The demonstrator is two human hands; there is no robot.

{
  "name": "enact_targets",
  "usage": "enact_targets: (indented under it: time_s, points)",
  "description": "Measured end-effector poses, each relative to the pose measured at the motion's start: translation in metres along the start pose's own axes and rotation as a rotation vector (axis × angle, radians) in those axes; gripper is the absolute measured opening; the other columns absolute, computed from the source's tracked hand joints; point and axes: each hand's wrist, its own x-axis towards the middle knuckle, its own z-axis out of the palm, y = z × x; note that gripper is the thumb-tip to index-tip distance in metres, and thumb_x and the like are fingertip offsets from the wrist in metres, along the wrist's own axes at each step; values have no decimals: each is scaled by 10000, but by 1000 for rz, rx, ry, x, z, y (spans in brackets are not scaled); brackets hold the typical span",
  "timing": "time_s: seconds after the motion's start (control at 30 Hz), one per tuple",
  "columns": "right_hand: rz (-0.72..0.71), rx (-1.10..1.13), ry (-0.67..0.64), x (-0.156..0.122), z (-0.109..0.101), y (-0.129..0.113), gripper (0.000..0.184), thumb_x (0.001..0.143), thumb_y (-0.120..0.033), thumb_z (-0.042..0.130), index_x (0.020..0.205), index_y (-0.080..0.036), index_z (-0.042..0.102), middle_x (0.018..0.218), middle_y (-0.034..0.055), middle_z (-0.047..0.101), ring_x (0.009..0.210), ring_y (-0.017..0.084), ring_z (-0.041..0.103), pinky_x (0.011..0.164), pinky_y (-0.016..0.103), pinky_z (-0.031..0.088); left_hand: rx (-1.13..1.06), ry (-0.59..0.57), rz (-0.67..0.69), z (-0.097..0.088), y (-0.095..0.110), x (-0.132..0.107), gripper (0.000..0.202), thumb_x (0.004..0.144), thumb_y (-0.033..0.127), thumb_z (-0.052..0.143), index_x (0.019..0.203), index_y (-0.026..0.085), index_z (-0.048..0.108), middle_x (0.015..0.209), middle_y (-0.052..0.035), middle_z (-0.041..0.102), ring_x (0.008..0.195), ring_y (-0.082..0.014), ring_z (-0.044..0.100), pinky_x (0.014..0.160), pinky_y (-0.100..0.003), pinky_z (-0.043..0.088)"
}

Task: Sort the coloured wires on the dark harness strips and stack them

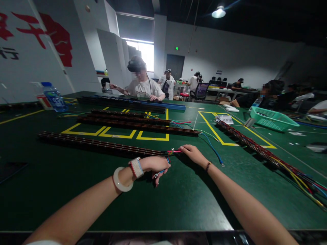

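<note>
A long dark strip (102,144) with rows of shiny dots lies across the table before me, and short coloured wires come out of its right end. My right hand (194,155) is closed in a pinch on a red wire (174,151) at that end. Just left of it, my left hand (154,164) is bent over the strip's end with its fingers curled round a blue wire (160,174). A metal ring terminal (156,176) on this wire shows below the palm. The left fingers are partly hidden by the hand itself.
Behind lie several similar strips (138,126), one trailing a blue wire (213,148). A wire bundle (258,149) runs along the right. Farther off are a green basket (274,119), a blue-capped bottle (54,98) and a person in a headset (143,83) across the green table (178,207).
</note>
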Motion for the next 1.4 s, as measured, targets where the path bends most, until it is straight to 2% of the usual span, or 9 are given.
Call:
enact_targets:
  time_s: [0.13,0.3,0.47,0.63,0.77,0.9,1.17,1.27,1.4]
  points:
    - [-57,-18,106,-3,-5,-11,389,927,-463,393,961,-186,664,902,56,641,864,188,562,785,297,410,-26,46,-53,2,8,-5,409,856,452,462,559,177,522,436,-52,557,393,-198,569,470,-299,429]
    - [-218,-79,256,-14,-7,-40,322,935,-389,421,1167,-217,566,1069,76,613,1014,201,537,929,355,385,-409,-41,-27,7,8,-7,325,800,453,567,822,131,600,814,-149,707,781,-232,681,760,-363,488]
    - [-510,-106,337,-24,1,-70,616,854,-368,581,1393,-235,311,1396,119,393,1233,224,423,1010,407,371,-605,12,64,18,-3,-7,354,725,374,667,980,136,606,966,-149,696,910,-262,664,882,-430,447]
    - [-782,-428,357,-30,5,-84,300,891,-218,536,1185,-267,560,1261,52,552,1178,186,478,1040,392,333,-585,62,142,27,-10,-2,223,760,343,623,868,152,663,954,-140,701,894,-252,657,887,-415,454]
    - [-588,-522,460,-31,-1,-86,175,881,-223,559,1025,-276,642,973,19,656,965,189,556,948,398,365,-570,99,114,28,-10,0,246,771,378,613,781,135,652,904,-143,708,887,-258,664,884,-424,458]
    - [-322,-376,478,-24,-12,-78,309,831,-274,622,1135,-229,583,1044,56,631,1004,219,536,900,391,397,-542,90,104,25,-11,2,353,772,447,619,858,106,638,905,-171,703,856,-256,678,880,-433,456]
    - [-32,-58,0,-6,-18,-18,547,768,-374,671,1263,-193,524,1231,93,575,1092,223,538,928,363,412,-580,51,117,23,-12,-1,335,791,444,614,812,111,589,943,-204,694,924,-269,669,898,-428,452]
    - [34,2,-185,-4,-14,-11,465,791,-397,638,1196,-173,590,1050,74,665,902,193,608,763,289,460,-570,36,147,23,-11,-2,342,808,435,599,863,97,596,997,-224,678,951,-273,661,916,-427,444]
    - [0,-103,-247,-6,-16,-22,312,830,-415,575,955,-158,701,785,31,685,664,140,578,566,222,378,-656,79,210,27,-9,-1,335,829,355,600,1048,105,563,1024,-211,672,969,-266,655,945,-447,425]
